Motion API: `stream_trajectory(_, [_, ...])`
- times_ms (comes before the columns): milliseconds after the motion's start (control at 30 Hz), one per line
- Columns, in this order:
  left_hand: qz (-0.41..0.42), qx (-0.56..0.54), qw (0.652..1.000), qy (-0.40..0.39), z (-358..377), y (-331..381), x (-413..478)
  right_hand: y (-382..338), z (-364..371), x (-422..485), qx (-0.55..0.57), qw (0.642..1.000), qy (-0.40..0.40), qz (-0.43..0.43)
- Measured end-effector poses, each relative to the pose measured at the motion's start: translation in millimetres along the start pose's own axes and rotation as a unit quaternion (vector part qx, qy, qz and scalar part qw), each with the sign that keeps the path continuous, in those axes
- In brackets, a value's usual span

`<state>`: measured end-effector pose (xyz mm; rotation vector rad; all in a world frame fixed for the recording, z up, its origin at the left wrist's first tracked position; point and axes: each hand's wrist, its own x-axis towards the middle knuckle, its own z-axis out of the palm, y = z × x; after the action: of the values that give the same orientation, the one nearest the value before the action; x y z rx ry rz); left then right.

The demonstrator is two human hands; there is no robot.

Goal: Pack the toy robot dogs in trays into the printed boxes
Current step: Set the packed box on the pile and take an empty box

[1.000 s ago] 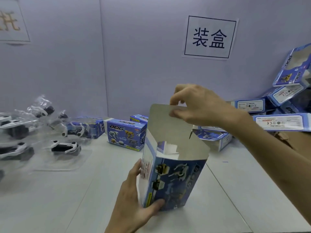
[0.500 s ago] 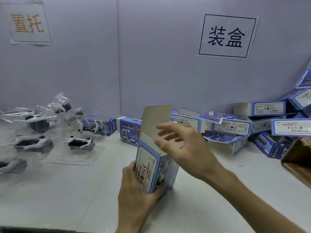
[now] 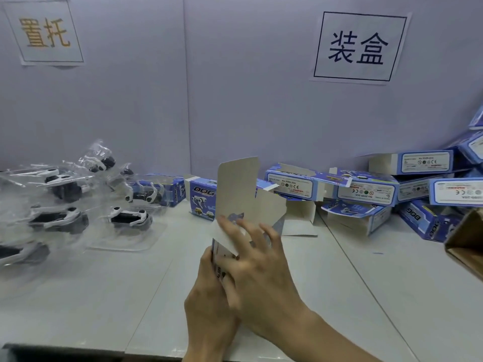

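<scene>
At centre-front of the white table point(image 3: 104, 296) stands the blue printed cardboard box point(image 3: 220, 257), long axis approx. vertical, mouth up, grey lid flap raised toward the back wall, narrow label side facing the camera. Low down, the left hand point(image 3: 209, 312) grips it; the right hand point(image 3: 261, 278) lies against it w/ fingers straight & spread, holding nothing. Prob. empty, so packing isn't started on this one. Black-and-white toy robot dogs in clear plastic trays point(image 3: 128, 218) wait at left, well apart. Can't tell how many in the pile of blue boxes point(image 3: 366, 189) at right are filled.
</scene>
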<state>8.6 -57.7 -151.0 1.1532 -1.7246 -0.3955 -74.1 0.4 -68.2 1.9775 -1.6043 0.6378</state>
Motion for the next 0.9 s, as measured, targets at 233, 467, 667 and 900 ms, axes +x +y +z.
stream_trajectory(233, [0.021, -0.019, 1.0, 0.003, 0.0, 4.6, -0.5, 41.6, -33.4, 18.8, 0.335, 0.933, 0.105, 0.076])
stream_trajectory(467, [0.044, -0.026, 0.999, 0.005, -3.4, 6.2, 0.1, 103.3, -26.6, 39.9, 0.376, 0.867, 0.138, 0.296])
stream_trajectory(667, [0.068, -0.027, 0.997, -0.002, -1.8, 2.5, 1.7, 131.8, -18.9, 33.7, 0.503, 0.771, -0.002, 0.392])
stream_trajectory(900, [0.064, -0.054, 0.996, -0.043, -5.6, 5.3, 0.4, 132.6, 34.0, 5.6, 0.622, 0.57, -0.139, 0.519])
